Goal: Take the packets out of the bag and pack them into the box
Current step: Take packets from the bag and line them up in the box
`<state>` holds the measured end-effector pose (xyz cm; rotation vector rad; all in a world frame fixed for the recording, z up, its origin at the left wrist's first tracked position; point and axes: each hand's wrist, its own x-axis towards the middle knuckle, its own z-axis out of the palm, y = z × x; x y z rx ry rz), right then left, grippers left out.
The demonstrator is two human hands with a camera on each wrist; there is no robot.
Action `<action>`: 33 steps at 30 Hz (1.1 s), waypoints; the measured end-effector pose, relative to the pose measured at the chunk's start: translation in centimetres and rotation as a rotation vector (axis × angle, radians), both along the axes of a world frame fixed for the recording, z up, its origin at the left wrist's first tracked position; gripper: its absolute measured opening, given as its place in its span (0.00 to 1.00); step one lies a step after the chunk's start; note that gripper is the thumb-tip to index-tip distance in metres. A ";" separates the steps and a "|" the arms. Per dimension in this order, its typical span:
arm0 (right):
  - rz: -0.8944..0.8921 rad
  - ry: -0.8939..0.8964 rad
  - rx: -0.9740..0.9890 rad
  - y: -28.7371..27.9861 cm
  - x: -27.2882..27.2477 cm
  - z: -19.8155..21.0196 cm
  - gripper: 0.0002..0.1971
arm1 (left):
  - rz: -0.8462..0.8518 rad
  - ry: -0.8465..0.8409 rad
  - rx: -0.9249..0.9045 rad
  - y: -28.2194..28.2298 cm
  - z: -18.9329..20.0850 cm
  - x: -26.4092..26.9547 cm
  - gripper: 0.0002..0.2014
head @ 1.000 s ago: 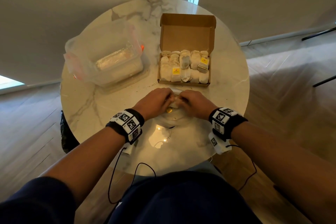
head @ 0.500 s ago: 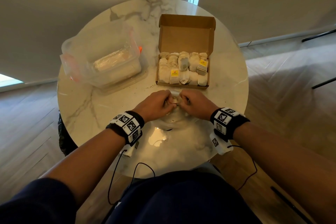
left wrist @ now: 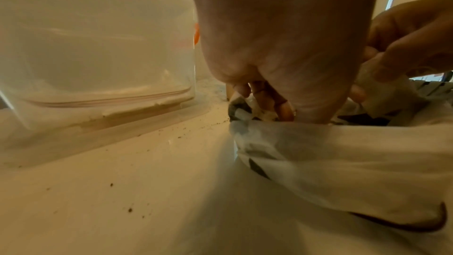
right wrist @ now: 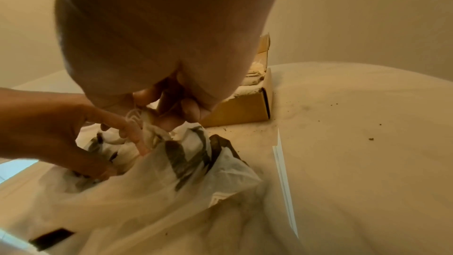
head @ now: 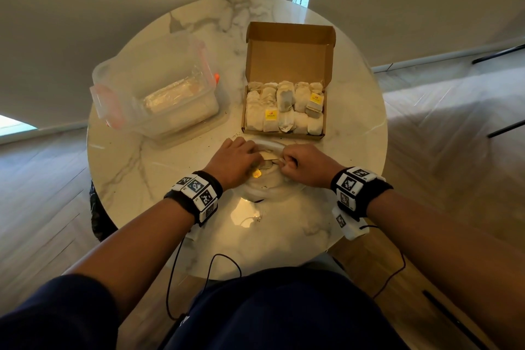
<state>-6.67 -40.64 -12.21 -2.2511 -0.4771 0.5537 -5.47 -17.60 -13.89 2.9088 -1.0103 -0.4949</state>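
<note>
A thin white plastic bag [head: 270, 192] [left wrist: 343, 152] [right wrist: 147, 191] lies at the table's near edge, just in front of the open cardboard box [head: 284, 136] [right wrist: 240, 111]. Two rows of pale tea packets [head: 284, 111] fill the box. My left hand [head: 235, 162] [left wrist: 267, 100] reaches into the bag's mouth with its fingers curled around a packet there. My right hand [head: 301, 163] [right wrist: 171, 108] grips the bag's rim at the right side of the mouth, beside a looped string [right wrist: 133, 115]. A yellow tag [head: 257, 174] shows under the left hand.
A clear plastic tub [head: 159, 99] [left wrist: 98, 55] with orange clips stands to the left of the box. The round marble table [head: 136, 167] carries scattered dark crumbs. Cables hang from both wrist bands over the near edge.
The two hands, pressed together a second ago, have drawn slightly apart and the bag's mouth is spread wider. The box and the tub have not moved.
</note>
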 end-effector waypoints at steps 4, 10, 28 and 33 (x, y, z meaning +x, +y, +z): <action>0.024 -0.031 -0.027 0.2 -0.3 -0.6 0.12 | 0.006 0.007 -0.011 0.2 -0.2 0.1 0.18; 0.019 -0.005 -0.067 -0.2 -0.3 -0.8 0.06 | 0.078 0.028 -0.062 -0.1 -0.8 0.4 0.23; -0.103 0.117 -0.019 -0.8 -0.6 0.3 0.12 | 0.267 0.140 -0.204 -1.3 -1.2 1.3 0.12; -0.108 0.100 -0.007 -0.9 -0.4 0.5 0.11 | 0.265 0.115 -0.235 -1.1 -1.1 1.1 0.11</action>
